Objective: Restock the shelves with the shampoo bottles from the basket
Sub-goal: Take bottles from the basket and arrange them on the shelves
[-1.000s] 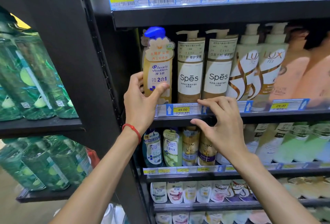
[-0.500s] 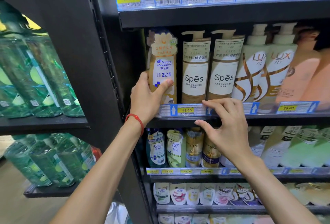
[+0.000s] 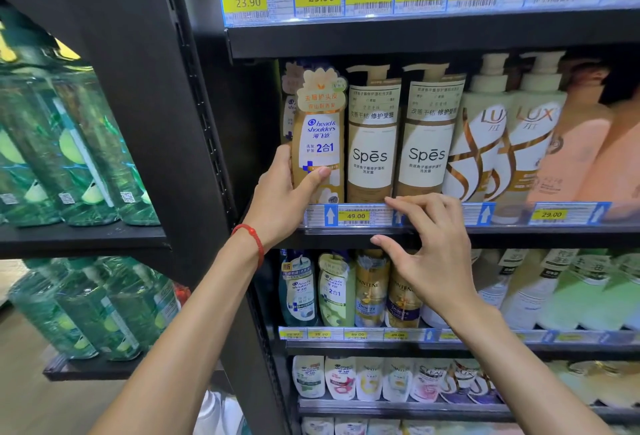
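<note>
A gold Head & Shoulders shampoo bottle [image 3: 320, 136] stands upright at the left end of the middle shelf [image 3: 519, 235], next to two Spes bottles [image 3: 372, 143]. My left hand [image 3: 282, 199] grips its lower part, thumb across the front label. My right hand [image 3: 433, 254] rests on the shelf's front rail by the 49.00 price tag [image 3: 356, 215], fingers bent over the edge, holding no bottle. The basket is out of sight.
Lux bottles [image 3: 485, 143] and peach bottles [image 3: 581, 154] fill the same shelf to the right. Lower shelves hold more shampoo bottles [image 3: 332, 291] and refill pouches [image 3: 341, 377]. A black upright post [image 3: 194, 123] separates green bottles [image 3: 69, 143] on the left rack.
The gold bottle has slid further back onto the shelf, its blue cap now hidden under the shelf above. My right hand has stayed on the rail.
</note>
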`<action>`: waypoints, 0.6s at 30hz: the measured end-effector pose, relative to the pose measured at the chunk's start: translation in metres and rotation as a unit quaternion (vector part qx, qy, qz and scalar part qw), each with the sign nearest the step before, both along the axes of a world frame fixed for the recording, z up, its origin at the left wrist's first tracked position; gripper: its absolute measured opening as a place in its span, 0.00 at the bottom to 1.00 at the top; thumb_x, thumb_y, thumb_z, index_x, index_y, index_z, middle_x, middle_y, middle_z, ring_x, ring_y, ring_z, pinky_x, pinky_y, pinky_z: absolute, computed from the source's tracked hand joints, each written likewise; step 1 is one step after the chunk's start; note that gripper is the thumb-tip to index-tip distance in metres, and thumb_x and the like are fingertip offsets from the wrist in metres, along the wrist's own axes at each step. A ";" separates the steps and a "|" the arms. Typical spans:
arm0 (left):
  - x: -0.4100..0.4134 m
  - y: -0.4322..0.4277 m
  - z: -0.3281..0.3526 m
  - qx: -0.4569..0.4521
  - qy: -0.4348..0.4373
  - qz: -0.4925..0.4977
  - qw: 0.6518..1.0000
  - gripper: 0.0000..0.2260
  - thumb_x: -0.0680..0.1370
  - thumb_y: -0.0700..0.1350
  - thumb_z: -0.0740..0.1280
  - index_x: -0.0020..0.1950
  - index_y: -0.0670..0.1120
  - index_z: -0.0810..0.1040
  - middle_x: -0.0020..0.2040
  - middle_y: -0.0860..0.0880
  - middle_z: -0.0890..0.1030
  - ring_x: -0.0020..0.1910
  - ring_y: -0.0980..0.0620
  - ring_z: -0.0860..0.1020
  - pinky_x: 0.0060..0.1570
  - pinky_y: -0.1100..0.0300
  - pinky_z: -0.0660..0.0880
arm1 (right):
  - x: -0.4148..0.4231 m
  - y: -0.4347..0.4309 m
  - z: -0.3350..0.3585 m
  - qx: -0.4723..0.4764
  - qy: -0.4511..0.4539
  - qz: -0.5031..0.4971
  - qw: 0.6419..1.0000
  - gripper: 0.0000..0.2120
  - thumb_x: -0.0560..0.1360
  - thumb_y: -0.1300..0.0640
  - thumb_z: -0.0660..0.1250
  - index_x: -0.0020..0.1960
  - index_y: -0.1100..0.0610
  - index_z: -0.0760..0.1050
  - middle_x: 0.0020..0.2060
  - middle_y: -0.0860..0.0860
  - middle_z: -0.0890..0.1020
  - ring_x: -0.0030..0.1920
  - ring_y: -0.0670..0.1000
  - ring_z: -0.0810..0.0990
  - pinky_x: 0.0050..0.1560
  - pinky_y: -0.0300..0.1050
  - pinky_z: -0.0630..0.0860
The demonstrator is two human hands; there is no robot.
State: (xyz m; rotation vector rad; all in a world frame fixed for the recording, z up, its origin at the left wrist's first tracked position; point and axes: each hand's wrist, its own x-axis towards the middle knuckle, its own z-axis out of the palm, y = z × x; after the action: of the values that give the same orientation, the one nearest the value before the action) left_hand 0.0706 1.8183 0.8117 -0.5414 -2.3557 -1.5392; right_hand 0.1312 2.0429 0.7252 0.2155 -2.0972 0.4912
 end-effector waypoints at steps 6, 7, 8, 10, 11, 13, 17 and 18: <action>0.005 0.000 0.004 -0.022 -0.014 -0.004 1.000 0.14 0.83 0.49 0.66 0.67 0.51 0.68 0.59 0.59 0.79 0.51 0.74 0.79 0.45 0.76 0.75 | 0.002 0.002 0.000 0.011 -0.011 0.006 1.000 0.27 0.73 0.48 0.79 0.68 0.55 0.79 0.57 0.50 0.80 0.61 0.55 0.73 0.61 0.47 0.74; 0.008 0.001 0.003 -0.024 -0.007 0.005 1.000 0.15 0.83 0.49 0.66 0.68 0.51 0.68 0.61 0.58 0.79 0.52 0.74 0.78 0.46 0.78 0.73 | 0.003 0.002 0.001 0.019 -0.017 0.004 1.000 0.27 0.73 0.48 0.78 0.69 0.55 0.79 0.58 0.50 0.80 0.62 0.55 0.73 0.61 0.49 0.74; 0.011 0.002 0.000 -0.023 0.009 0.019 1.000 0.18 0.82 0.48 0.67 0.70 0.50 0.68 0.64 0.56 0.78 0.56 0.73 0.77 0.48 0.78 0.73 | 0.004 0.002 0.003 0.027 -0.024 0.001 0.999 0.27 0.74 0.48 0.78 0.69 0.56 0.78 0.59 0.50 0.79 0.62 0.55 0.73 0.61 0.50 0.75; 0.021 0.001 -0.010 -0.015 0.063 0.065 0.996 0.27 0.82 0.47 0.68 0.78 0.48 0.62 0.74 0.53 0.71 0.69 0.65 0.71 0.58 0.76 0.70 | 0.009 0.001 0.006 0.048 -0.039 -0.003 0.998 0.27 0.75 0.50 0.76 0.71 0.56 0.77 0.62 0.51 0.78 0.64 0.55 0.72 0.63 0.52 0.75; 0.028 0.001 -0.016 -0.018 0.092 0.092 0.991 0.30 0.82 0.46 0.68 0.81 0.47 0.59 0.77 0.52 0.67 0.73 0.61 0.68 0.64 0.74 0.68 | 0.013 0.001 0.008 0.056 -0.048 -0.005 0.997 0.26 0.76 0.51 0.75 0.72 0.56 0.76 0.63 0.52 0.78 0.66 0.55 0.72 0.64 0.52 0.75; 0.045 0.000 -0.027 -0.056 0.150 0.127 0.979 0.29 0.82 0.44 0.66 0.81 0.46 0.58 0.78 0.51 0.64 0.76 0.57 0.65 0.72 0.64 0.66 | 0.023 -0.001 0.010 0.065 -0.060 -0.006 0.996 0.26 0.77 0.52 0.73 0.72 0.57 0.75 0.65 0.53 0.76 0.67 0.55 0.73 0.65 0.52 0.75; 0.075 -0.005 -0.050 -0.216 0.233 0.119 0.941 0.26 0.80 0.45 0.67 0.78 0.45 0.65 0.75 0.49 0.69 0.74 0.50 0.67 0.70 0.50 0.70 | 0.053 -0.011 0.013 0.073 -0.052 -0.036 0.995 0.24 0.78 0.52 0.71 0.71 0.57 0.75 0.66 0.55 0.76 0.66 0.57 0.74 0.64 0.53 0.74; 0.079 -0.007 -0.054 -0.262 0.242 0.114 0.927 0.27 0.80 0.46 0.67 0.78 0.45 0.66 0.75 0.47 0.69 0.73 0.48 0.68 0.68 0.49 0.72 | 0.061 -0.014 0.014 0.082 -0.053 -0.051 0.994 0.24 0.77 0.51 0.70 0.71 0.57 0.75 0.65 0.55 0.77 0.66 0.57 0.75 0.65 0.53 0.73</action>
State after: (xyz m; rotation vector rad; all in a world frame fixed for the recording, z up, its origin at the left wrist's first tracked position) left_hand 0.1499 1.8113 0.7575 -0.6392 -2.3004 -0.5708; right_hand 0.1925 2.0287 0.7387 0.1787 -2.2416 0.2729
